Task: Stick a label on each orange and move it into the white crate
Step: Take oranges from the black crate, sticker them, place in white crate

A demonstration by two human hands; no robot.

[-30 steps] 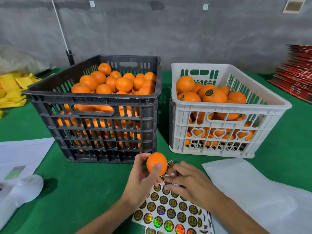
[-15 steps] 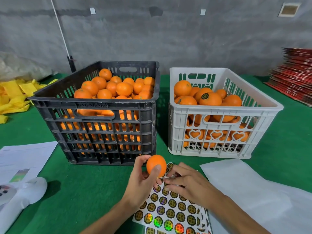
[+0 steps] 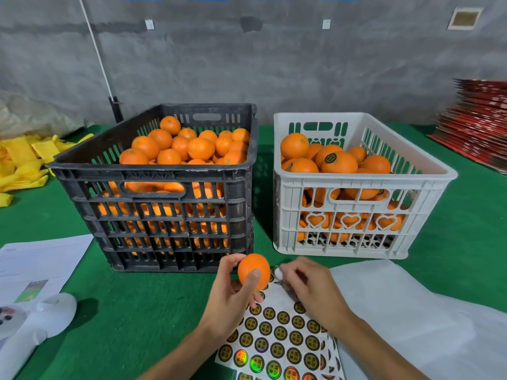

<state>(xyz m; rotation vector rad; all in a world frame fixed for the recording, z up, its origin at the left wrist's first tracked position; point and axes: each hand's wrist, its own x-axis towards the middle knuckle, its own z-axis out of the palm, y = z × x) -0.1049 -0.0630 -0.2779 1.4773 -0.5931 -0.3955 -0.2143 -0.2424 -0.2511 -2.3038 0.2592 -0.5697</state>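
Note:
My left hand (image 3: 230, 300) grips one orange (image 3: 253, 270) between thumb and fingers, just in front of the black crate. My right hand (image 3: 310, 289) is right beside it, over the top edge of the label sheet (image 3: 277, 341). Its fingertips are curled together in a pinch close to the orange, and the label between them is mostly hidden. The sheet of round black-and-gold labels lies on the green table under both hands. The black crate (image 3: 164, 209) is full of oranges. The white crate (image 3: 354, 204) to its right holds oranges, some with labels.
White foam wrap (image 3: 411, 311) lies on the table at the right, and printed papers (image 3: 35, 259) and a white device (image 3: 35, 322) at the left. Yellow wrappers (image 3: 24, 160) are heaped at the far left. Red flat boxes (image 3: 477, 124) are stacked at the far right.
My right hand has lifted its fingertips off the label sheet and drawn up toward the orange. My left hand has kept the orange in nearly the same place.

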